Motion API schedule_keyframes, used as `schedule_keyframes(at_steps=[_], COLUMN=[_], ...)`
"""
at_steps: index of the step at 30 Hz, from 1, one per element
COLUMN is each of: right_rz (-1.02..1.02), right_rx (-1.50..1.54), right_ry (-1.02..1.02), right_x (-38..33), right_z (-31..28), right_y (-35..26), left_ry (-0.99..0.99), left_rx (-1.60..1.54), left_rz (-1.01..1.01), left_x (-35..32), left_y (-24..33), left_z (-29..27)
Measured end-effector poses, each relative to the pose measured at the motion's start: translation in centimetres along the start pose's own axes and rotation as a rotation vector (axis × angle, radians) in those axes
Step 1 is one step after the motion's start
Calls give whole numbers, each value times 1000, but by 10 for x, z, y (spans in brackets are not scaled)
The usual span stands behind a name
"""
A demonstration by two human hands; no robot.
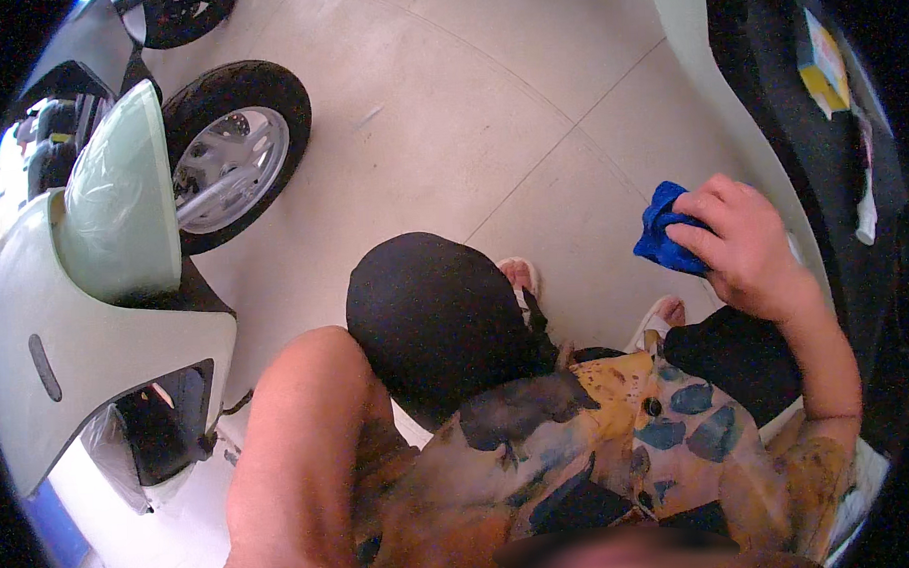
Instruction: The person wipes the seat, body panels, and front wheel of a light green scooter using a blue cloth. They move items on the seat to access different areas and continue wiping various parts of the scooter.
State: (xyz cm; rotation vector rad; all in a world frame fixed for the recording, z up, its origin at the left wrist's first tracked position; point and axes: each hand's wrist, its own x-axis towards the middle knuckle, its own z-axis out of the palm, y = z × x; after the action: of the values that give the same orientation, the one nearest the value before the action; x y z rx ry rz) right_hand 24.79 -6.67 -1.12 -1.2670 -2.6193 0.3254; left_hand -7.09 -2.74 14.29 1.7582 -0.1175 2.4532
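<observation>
My right hand (738,244) is closed on a crumpled blue cloth (668,231), which bunches out past the fingertips. It hangs above the floor, close to a pale curved panel (686,36) on the right. On the left, my bent left arm (295,440) comes up beside my dark-clad knee (431,320); the left hand itself is hidden from sight.
A pale green scooter body (122,215) with a black-tyred wheel (240,156) stands at left. Along the right runs a dark surface (768,73) bearing a yellow and blue box (825,66) and a slim white object (865,205). Tiled floor (449,114) lies between.
</observation>
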Motion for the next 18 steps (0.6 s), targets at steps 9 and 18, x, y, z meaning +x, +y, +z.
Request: schedule_keyframes(at_steps=[9, 18], right_rz=[7, -93], right_rx=[3, 142], right_ry=[-12, -64], right_x=[-13, -26], right_z=[-8, -12], right_y=[5, 18], left_ry=[46, 33], left_rx=[46, 152], left_rz=[221, -726], left_x=[32, -14], left_y=[-7, 1], left_z=[-6, -16])
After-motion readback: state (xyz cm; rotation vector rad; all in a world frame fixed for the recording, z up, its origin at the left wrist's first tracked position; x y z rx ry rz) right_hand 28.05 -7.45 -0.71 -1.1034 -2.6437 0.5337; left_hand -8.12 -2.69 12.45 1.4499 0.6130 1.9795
